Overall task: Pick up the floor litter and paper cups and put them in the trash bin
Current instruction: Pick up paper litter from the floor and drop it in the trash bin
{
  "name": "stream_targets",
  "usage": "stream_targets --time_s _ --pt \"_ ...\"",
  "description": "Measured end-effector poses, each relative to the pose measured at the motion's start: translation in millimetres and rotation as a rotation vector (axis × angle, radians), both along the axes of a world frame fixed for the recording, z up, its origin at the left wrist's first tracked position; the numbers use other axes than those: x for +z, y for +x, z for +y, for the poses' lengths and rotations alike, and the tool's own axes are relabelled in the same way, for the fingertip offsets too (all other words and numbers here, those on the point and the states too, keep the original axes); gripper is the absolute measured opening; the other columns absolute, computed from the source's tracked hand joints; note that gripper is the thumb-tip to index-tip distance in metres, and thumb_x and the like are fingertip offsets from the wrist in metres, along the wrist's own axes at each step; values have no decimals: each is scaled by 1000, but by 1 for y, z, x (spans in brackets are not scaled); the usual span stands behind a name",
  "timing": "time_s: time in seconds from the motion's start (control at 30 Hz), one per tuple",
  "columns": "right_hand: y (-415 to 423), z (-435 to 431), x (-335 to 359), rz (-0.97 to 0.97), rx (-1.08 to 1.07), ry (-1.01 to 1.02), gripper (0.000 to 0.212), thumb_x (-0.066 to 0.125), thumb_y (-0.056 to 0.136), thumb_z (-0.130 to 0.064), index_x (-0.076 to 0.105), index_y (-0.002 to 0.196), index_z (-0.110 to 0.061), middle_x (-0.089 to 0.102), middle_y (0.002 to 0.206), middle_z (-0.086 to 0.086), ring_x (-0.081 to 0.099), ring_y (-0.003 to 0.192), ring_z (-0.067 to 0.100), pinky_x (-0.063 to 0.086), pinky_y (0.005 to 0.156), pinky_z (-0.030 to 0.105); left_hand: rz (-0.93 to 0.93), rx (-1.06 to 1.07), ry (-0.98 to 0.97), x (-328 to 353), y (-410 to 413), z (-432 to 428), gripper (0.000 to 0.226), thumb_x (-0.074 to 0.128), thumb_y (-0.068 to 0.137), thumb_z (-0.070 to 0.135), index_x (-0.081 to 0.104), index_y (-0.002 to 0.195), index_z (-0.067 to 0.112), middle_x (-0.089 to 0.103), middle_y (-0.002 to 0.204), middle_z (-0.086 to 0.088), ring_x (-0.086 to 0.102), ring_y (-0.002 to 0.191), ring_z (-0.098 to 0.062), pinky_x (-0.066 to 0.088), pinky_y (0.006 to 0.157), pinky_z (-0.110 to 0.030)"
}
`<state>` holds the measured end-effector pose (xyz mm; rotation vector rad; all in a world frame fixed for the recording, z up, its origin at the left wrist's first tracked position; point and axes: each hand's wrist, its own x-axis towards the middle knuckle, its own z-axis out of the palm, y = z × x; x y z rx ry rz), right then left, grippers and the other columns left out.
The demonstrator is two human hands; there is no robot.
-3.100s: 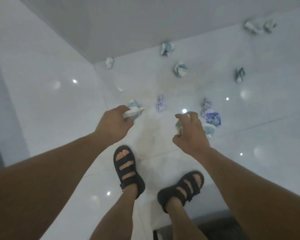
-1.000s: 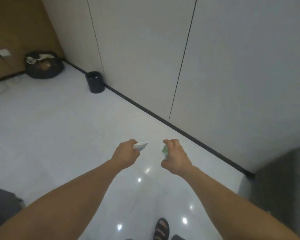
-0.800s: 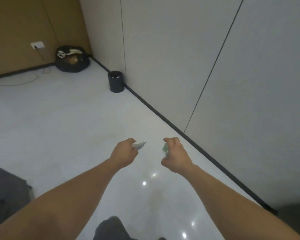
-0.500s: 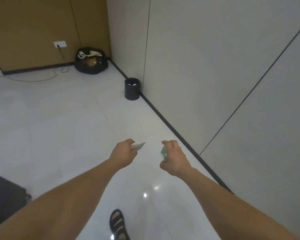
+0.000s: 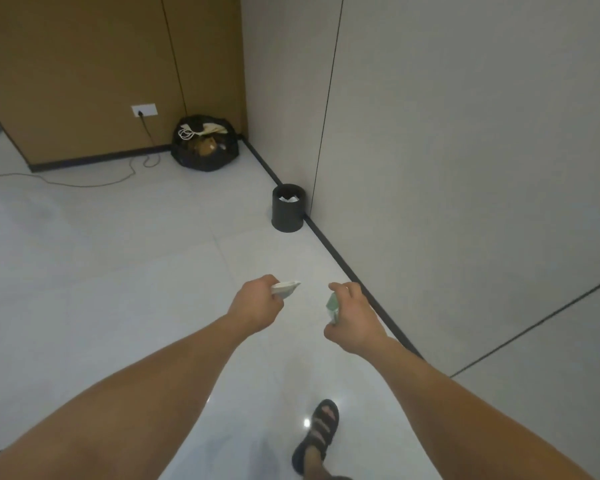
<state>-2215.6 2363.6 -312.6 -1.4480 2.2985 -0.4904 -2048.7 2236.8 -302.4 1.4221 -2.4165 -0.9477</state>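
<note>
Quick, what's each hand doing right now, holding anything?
Left hand: closed, gripping a flattened white paper piece.
Right hand: closed, gripping a greenish paper piece.

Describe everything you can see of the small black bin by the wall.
The black bin is a small round container, open-topped, with plain dark matte walls; plastic or metal, I cannot tell. It stands upright on the pale glossy floor, beside the dark baseboard of the light wall. White crumpled paper lies inside, just below the rim. Nothing else touches it: the left hand, holding a white litter piece, and the right hand, holding a green litter piece, are well short of it.
</note>
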Motion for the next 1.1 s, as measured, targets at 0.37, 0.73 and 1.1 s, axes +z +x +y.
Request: stream_targets --time_s 0.37,0.73,1.1 --pt "-131 -196 7 -16 125 -45 77 64 75 -18 33 145 -22 30 138 1 43 121 23 40 95 28 -32 133 -22 16 -122 -164 18 58 87 23 60 104 19 65 94 -5 61 81 -24 51 69 -32" --pt "-219 -369 -9 6 154 29 79 65 76 -19 31 147 -21 29 140 1 41 123 24 42 97 29 -45 170 41 -6 -198 -330 20 58 87 20 60 107 21 64 96 -4 60 81 -22 50 68 -30" --pt "-288 -565 -15 -16 80 64 79 63 75 -17 32 147 -20 29 143 2 41 126 25 40 97 28 -86 87 52 -9 -280 -549 23 57 90 22 59 113 17 65 103 -8 60 86 -23 49 72 -30"
